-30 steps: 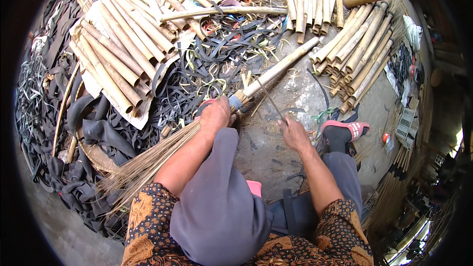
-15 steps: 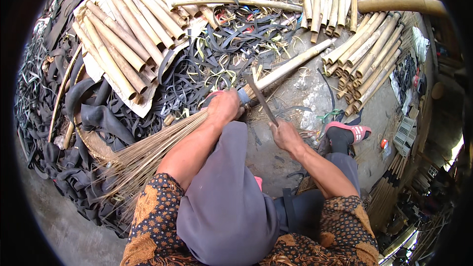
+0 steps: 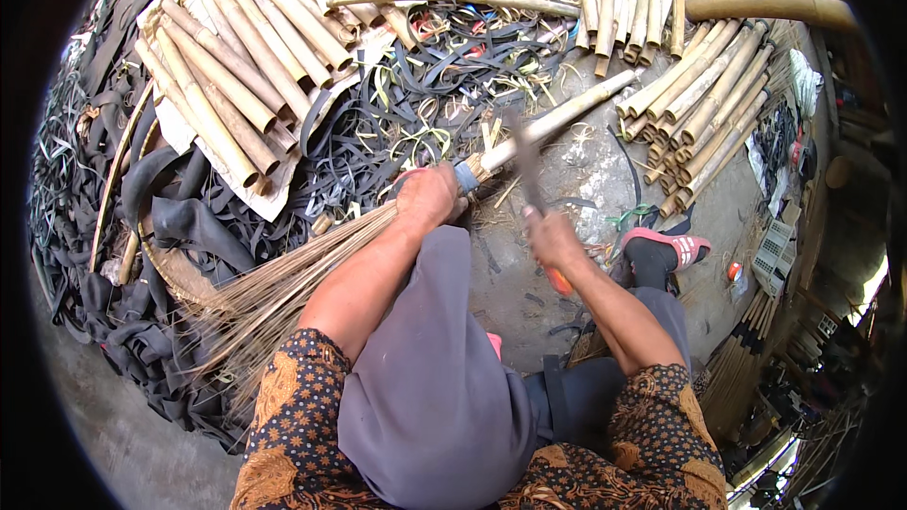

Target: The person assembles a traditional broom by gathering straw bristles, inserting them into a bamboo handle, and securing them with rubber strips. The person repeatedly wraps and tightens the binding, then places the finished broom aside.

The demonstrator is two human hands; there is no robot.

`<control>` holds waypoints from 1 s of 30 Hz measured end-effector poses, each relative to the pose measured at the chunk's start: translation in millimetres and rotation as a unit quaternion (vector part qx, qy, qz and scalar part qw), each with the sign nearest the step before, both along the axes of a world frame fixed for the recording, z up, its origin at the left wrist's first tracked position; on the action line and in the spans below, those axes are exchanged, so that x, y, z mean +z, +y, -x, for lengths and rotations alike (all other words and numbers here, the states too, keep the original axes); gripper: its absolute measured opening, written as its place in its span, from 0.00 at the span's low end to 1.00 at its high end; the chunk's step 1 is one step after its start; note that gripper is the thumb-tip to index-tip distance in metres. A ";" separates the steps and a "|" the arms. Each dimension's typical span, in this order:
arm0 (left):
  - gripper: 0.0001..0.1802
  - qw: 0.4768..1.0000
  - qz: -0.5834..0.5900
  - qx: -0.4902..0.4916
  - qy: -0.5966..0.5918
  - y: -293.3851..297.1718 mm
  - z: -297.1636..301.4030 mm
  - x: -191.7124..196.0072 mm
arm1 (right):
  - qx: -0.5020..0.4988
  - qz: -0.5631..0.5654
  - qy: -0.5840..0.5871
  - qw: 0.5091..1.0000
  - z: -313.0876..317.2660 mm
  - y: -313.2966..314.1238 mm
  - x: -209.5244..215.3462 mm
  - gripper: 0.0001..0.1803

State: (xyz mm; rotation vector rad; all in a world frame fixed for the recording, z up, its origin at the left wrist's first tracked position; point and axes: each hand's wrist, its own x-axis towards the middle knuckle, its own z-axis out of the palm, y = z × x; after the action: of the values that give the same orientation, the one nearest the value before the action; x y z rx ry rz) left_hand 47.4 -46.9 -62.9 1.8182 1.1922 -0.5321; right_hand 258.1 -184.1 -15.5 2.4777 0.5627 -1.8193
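A stick broom [image 3: 302, 269] lies aslant across my left knee, its thin bristles fanned toward the lower left. My left hand [image 3: 430, 196] is wrapped round the bundle, just below a grey-blue band [image 3: 466, 178]. Beyond the band, short stick ends surround a pale bamboo handle [image 3: 586, 106] that points to the upper right. In my closed right hand [image 3: 556, 244] is a large knife; its blade [image 3: 527, 162] is smeared by motion and points away from me, over or beside the handle. An orange-red grip end [image 3: 558, 281] shows below that hand.
Cut bamboo tubes [image 3: 236, 66] lie in a pile at the far left. More bamboo-handled bundles [image 3: 704, 113] are stacked at right. Dark rubber strips [image 3: 331, 170] cover the floor on the left. A pink sandal [image 3: 675, 250] is on my right foot.
The knife blade has swung up and right, away from the stick ends by the band. Small pale pieces now show near the stick ends. My left hand has barely moved.
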 end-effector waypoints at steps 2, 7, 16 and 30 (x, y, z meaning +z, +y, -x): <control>0.28 1.000 -0.012 0.010 0.012 -1.1 0.6 -1.2 | 0.187 -0.059 -0.026 0.980 -0.7 4.8 2.8 0.24; 0.33 0.999 -0.046 -0.016 -0.023 -5.5 0.6 -7.1 | 0.079 -0.041 -0.096 0.991 1.9 5.3 5.5 0.22; 0.30 0.995 -0.055 -0.072 -0.040 -4.1 6.2 -8.5 | 0.195 -0.111 -0.132 0.965 -14.0 1.0 12.8 0.20; 0.26 0.992 -0.115 -0.038 -0.024 -14.9 4.4 -16.7 | 0.281 -0.113 -0.070 0.951 -2.9 -4.4 1.4 0.19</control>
State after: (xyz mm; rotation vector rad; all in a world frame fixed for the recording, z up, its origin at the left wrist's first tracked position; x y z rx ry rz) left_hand 43.0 -61.8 -79.6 2.0669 1.1957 -0.4049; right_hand 261.1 -188.5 -14.1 2.2083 1.3606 -1.4098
